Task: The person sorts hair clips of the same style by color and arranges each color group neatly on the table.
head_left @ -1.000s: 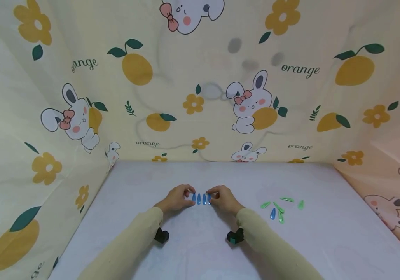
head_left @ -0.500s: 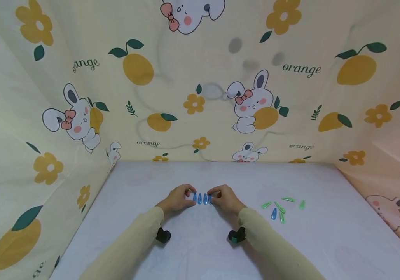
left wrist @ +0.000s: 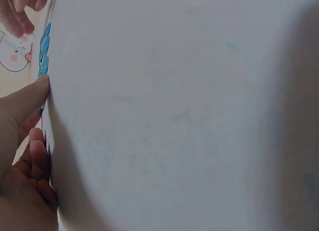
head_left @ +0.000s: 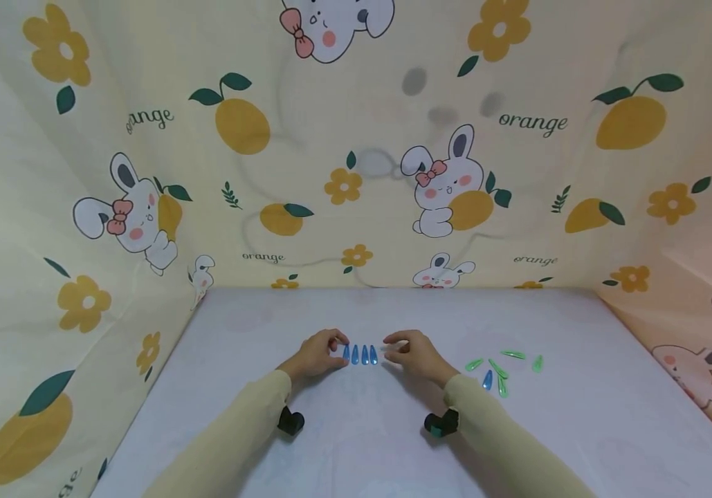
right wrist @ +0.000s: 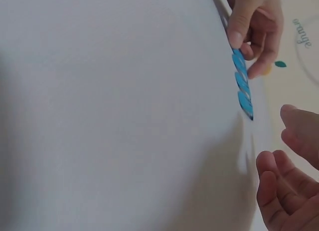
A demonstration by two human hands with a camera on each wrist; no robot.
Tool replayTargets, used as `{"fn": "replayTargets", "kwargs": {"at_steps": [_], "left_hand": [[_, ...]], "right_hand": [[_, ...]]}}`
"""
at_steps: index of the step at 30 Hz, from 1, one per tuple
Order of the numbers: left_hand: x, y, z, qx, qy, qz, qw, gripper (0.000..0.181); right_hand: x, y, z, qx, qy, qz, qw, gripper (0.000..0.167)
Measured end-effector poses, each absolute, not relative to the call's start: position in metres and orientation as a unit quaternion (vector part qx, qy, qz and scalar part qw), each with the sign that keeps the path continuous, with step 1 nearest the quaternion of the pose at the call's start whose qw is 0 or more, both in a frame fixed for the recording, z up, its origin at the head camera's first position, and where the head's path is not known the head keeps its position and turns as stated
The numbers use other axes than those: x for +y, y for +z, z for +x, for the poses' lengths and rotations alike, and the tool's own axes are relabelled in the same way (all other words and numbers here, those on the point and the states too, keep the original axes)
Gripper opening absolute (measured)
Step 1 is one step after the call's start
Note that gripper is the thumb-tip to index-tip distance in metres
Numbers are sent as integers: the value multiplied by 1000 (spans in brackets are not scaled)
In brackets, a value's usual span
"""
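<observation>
Several blue snap hair clips [head_left: 364, 355] stand side by side in a short row on the white table, narrow ends pointing away. My left hand [head_left: 316, 353] holds the leftmost blue hair clip [head_left: 346, 354] between thumb and index finger at its two ends; part of that clip is hidden. Just right of the row, my right hand [head_left: 418, 355] is apart from the clips with nothing in it. In the right wrist view its fingers [right wrist: 269, 191] are relaxed and separated from the thumb, and the row of blue clips [right wrist: 244, 102] lies beyond them.
To the right of my right hand lie several green snap hair clips [head_left: 497, 369], scattered, with one loose blue hair clip [head_left: 488, 380] among them. A patterned cloth [head_left: 306, 159] walls in the table [head_left: 256, 429] at the back and sides.
My right hand has let go of the rightmost blue clip and moved a little to the right. That clip now shows fully in the row. The left hand stays at the leftmost clip.
</observation>
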State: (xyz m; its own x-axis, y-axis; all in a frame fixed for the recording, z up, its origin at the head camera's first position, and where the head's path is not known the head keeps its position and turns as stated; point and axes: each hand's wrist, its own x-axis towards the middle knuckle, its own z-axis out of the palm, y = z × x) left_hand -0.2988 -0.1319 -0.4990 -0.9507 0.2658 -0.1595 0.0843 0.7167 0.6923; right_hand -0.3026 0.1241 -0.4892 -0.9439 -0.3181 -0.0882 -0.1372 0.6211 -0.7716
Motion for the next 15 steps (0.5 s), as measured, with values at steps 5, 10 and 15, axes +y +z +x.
{"fn": "replayTargets", "kwargs": {"at_steps": [5, 10, 15], "left_hand": [[-133, -500, -298, 917, 368, 92, 126, 40], [-133, -499, -297, 915, 374, 92, 122, 40], [-133, -502, -299, 914, 375, 97, 120, 40]], "right_hand": [[139, -481, -293, 890, -423, -140, 96, 28], [154, -475, -284, 891, -421, -152, 79, 28], [173, -470, -276, 895, -406, -172, 64, 29]]}}
